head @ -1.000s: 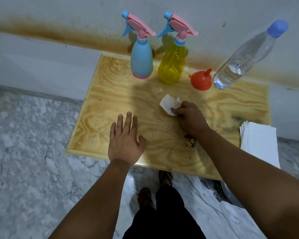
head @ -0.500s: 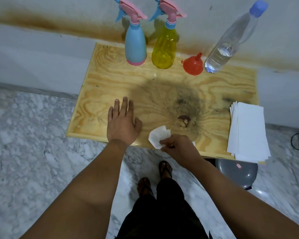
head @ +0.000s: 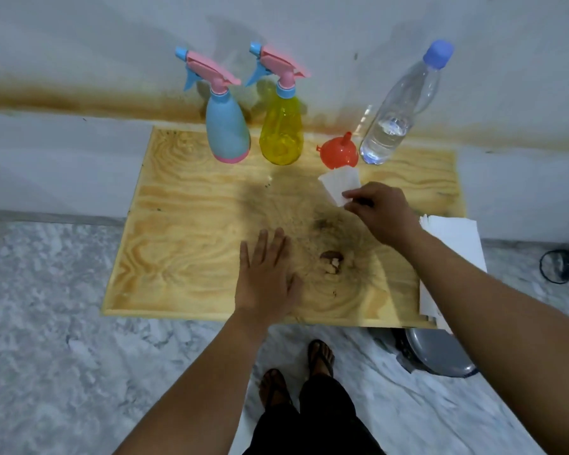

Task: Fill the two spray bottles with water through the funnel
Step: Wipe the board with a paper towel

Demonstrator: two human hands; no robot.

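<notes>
Blue spray bottle [head: 226, 129] and yellow spray bottle [head: 281, 129]: upright, side by side at far edge of plywood board [head: 184, 231], against wall; pink trigger heads fitted on both. Orange funnel [head: 339, 152]: mouth down on board, spout up, just right of yellow bottle. Clear water bottle [head: 401, 106]: blue cap on, partly filled, just right of funnel, nearly touching it.

Left hand [head: 266, 277]: flat on board near its front edge, fingers straight and together, holding nothing. Right hand [head: 380, 211]: fingers curled, pinching a folded white tissue [head: 339, 185] just in front of funnel. Whether tissue touches board: cannot tell.

Dark stain spread over middle of board. Stack of white tissues [head: 454, 238] at right edge of board, partly hidden by right forearm.
</notes>
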